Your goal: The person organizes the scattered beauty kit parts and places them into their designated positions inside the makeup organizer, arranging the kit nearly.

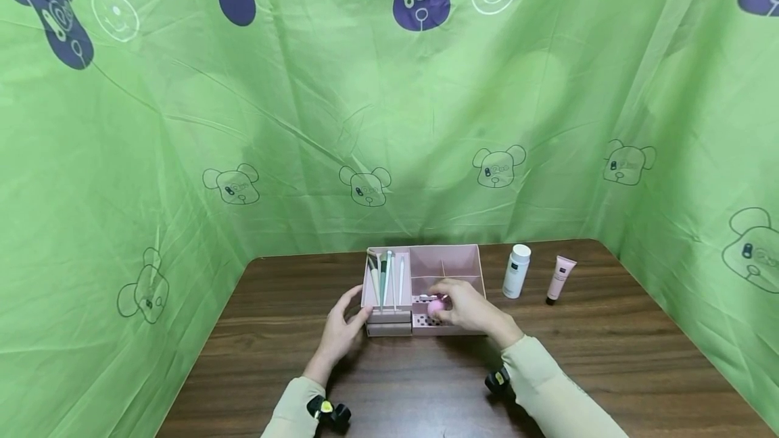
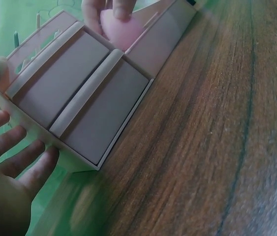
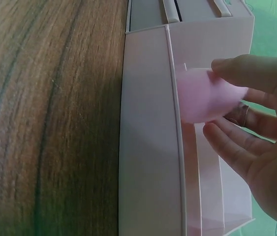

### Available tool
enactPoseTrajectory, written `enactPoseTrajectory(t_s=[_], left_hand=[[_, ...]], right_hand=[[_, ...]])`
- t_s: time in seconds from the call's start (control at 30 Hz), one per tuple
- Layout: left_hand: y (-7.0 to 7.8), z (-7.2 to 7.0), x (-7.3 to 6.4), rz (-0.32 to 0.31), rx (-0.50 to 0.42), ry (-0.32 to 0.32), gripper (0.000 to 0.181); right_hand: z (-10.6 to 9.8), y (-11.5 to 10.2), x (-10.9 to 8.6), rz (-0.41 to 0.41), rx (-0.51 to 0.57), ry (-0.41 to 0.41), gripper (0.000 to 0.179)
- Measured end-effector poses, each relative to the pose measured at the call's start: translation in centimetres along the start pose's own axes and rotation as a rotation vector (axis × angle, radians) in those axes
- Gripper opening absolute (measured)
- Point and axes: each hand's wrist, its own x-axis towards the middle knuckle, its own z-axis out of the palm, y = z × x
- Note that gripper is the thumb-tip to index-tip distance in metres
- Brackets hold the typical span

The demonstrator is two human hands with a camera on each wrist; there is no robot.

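Note:
A pink makeup organizer (image 1: 447,263) sits on the table, with compartments on the right and two closed drawers (image 2: 65,78) at the front left. My right hand (image 1: 465,306) pinches a pink makeup sponge (image 3: 209,96) between thumb and fingers, over the organizer's front right compartment. That compartment shows a dark-dotted surface (image 1: 421,321) below the sponge. At the organizer's left side, my left hand (image 1: 339,331) has its thumb at the top edge and its extended, spread fingers against the side wall. Several makeup brushes (image 1: 383,279) lie in the top left tray.
To the right of the organizer stands a white bottle (image 1: 516,272) with a white cap. Beyond it is a pink tube (image 1: 560,278) with a dark cap. The brown wooden table (image 1: 274,350) is backed by a green printed cloth (image 1: 292,120).

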Motion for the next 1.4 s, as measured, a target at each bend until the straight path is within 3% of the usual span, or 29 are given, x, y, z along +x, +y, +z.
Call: enactPoseTrajectory(t_s=[0.4, 0.67, 1.03, 1.4], left_hand=[[0.3, 0.0, 0.0, -0.001, -0.006, -0.006, 0.054], [0.2, 0.0, 0.1, -0.003, -0.007, -0.008, 0.055], [0.1, 0.0, -0.1, 0.009, -0.006, -0.001, 0.054], [0.0, 0.0, 0.0, 0.013, -0.006, 0.002, 0.055]], right_hand=[[-0.2, 0.2, -0.3, 0.006, 0.089, -0.018, 0.034], [-1.3, 0.0, -0.6, 0.029, 0.089, -0.006, 0.033], [-3.1, 0.0, -1.4, 0.018, -0.003, 0.064, 0.034], [-4.8, -0.3, -2.1, 0.035, 0.052, 0.099, 0.038]])
